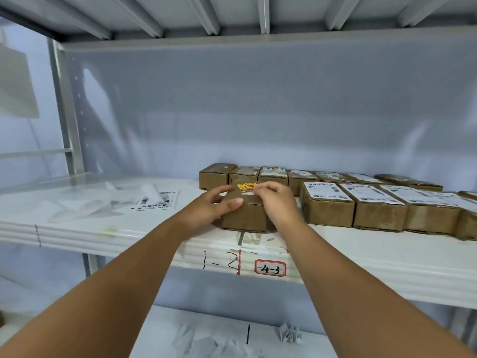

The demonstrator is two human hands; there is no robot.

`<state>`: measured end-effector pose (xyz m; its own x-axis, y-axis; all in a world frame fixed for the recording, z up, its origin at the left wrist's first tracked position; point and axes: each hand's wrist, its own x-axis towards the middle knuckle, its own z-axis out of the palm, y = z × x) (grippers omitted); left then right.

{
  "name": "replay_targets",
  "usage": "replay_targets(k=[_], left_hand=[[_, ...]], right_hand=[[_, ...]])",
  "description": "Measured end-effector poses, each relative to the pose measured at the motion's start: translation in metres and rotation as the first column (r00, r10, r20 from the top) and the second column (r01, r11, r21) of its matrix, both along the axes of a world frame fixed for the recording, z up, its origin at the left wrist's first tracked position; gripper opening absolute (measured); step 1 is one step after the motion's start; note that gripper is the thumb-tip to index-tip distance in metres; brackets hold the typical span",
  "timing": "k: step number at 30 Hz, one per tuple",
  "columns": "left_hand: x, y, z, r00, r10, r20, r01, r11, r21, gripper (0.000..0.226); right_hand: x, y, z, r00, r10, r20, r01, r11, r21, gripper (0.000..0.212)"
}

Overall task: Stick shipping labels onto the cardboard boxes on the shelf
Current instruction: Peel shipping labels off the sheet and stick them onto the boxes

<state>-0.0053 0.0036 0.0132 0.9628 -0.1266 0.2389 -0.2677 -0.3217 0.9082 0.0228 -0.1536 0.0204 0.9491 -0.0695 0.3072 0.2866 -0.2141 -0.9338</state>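
Pretty plain storage setup: a white metal shelf (103,236) runs across the middle of the frame, with a ribbed grey shelf underside (211,14) along the top. Pale bluish sheeting (258,104) covers the back. There's a perforated upright (68,112) on the left and a red-edged "4-3" tag (270,267) on the front lip, lower centre. The light is soft and even.

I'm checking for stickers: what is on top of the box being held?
A yellow sticker lies at the far edge of the box top. The left hand and right hand cover its sides.
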Motion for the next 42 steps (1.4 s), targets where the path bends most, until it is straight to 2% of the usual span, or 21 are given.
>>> replay_targets(k=[2, 4, 5, 7, 9, 11, 12, 14, 15, 18, 20, 26, 29, 34, 39, 42], left_hand=[[-0.003, -0.001, 0.003, 1.0, 0.001, 0.009, -0.001, 1.0, 0.005, 0.04], [-0.003, 0.002, 0.002, 0.999, 0.042, 0.015, -0.042, 0.999, 0.001, 0.05], [0.0, 0.003, 0.0, 0.995, 0.1, 0.028, -0.101, 0.995, 0.018, 0.05], [0.008, 0.007, -0.004, 0.947, 0.299, 0.121, -0.303, 0.953, 0.015, 0.031], [0.012, 0.014, -0.002, 0.8, 0.54, 0.262, -0.573, 0.817, 0.064, 0.02], [0.015, 0.032, -0.001, 0.678, 0.619, 0.397, -0.728, 0.639, 0.246, 0.026], [0.014, 0.044, -0.002, 0.658, 0.613, 0.437, -0.753, 0.539, 0.377, 0.027], [0.015, 0.066, -0.007, 0.668, 0.611, 0.425, -0.71, 0.355, 0.608, 0.029], [0.013, 0.073, -0.01, 0.683, 0.626, 0.376, -0.666, 0.322, 0.673, 0.031], [0.014, 0.076, -0.015, 0.729, 0.635, 0.254, -0.57, 0.358, 0.74, 0.038], [0.016, 0.074, -0.014, 0.724, 0.659, 0.206, -0.547, 0.365, 0.753, 0.043], [0.016, 0.074, -0.015, 0.679, 0.69, 0.251, -0.589, 0.308, 0.747, 0.054], [0.018, 0.078, -0.014, 0.676, 0.686, 0.268, -0.589, 0.286, 0.755, 0.049], [0.022, 0.085, -0.017, 0.738, 0.636, 0.226, -0.586, 0.438, 0.682, 0.04], [0.02, 0.08, -0.017, 0.684, 0.635, 0.358, -0.671, 0.356, 0.65, 0.03], [0.014, 0.083, -0.015, 0.62, 0.706, 0.341, -0.76, 0.435, 0.482, 0.02]], right_hand=[[-0.001, 0.0, 0.0, 0.999, -0.031, -0.007, 0.031, 0.999, -0.016, 0.015], [-0.001, -0.004, 0.0, 0.999, -0.043, -0.01, 0.043, 0.999, -0.025, 0.018], [-0.001, -0.006, 0.0, 0.999, -0.043, -0.001, 0.043, 0.998, -0.035, 0.02], [-0.001, -0.008, 0.0, 0.998, -0.05, 0.029, 0.052, 0.996, -0.077, 0.023], [-0.003, -0.008, 0.0, 0.998, -0.044, 0.051, 0.05, 0.99, -0.131, 0.025], [-0.005, -0.007, 0.001, 0.998, -0.033, 0.058, 0.043, 0.984, -0.172, 0.033], [-0.005, -0.006, 0.001, 0.998, -0.026, 0.063, 0.037, 0.981, -0.189, 0.038], [-0.003, -0.004, -0.001, 0.995, 0.002, 0.102, 0.02, 0.975, -0.22, 0.036], [0.0, -0.002, -0.003, 0.991, 0.015, 0.135, 0.016, 0.973, -0.23, 0.031], [0.008, 0.002, -0.008, 0.981, 0.018, 0.191, 0.035, 0.963, -0.267, 0.012], [0.009, 0.002, -0.009, 0.984, 0.016, 0.177, 0.032, 0.964, -0.265, 0.008], [0.009, 0.001, -0.01, 0.988, 0.051, 0.145, -0.013, 0.968, -0.251, 0.009], [0.01, 0.0, -0.009, 0.987, 0.051, 0.149, -0.013, 0.969, -0.246, 0.007], [0.01, 0.001, -0.009, 0.988, 0.064, 0.141, -0.028, 0.97, -0.242, 0.004], [0.012, 0.001, -0.01, 0.988, 0.068, 0.141, -0.032, 0.97, -0.239, 0.004], [0.012, 0.0, -0.011, 0.988, 0.075, 0.137, -0.04, 0.969, -0.242, 0.007]])
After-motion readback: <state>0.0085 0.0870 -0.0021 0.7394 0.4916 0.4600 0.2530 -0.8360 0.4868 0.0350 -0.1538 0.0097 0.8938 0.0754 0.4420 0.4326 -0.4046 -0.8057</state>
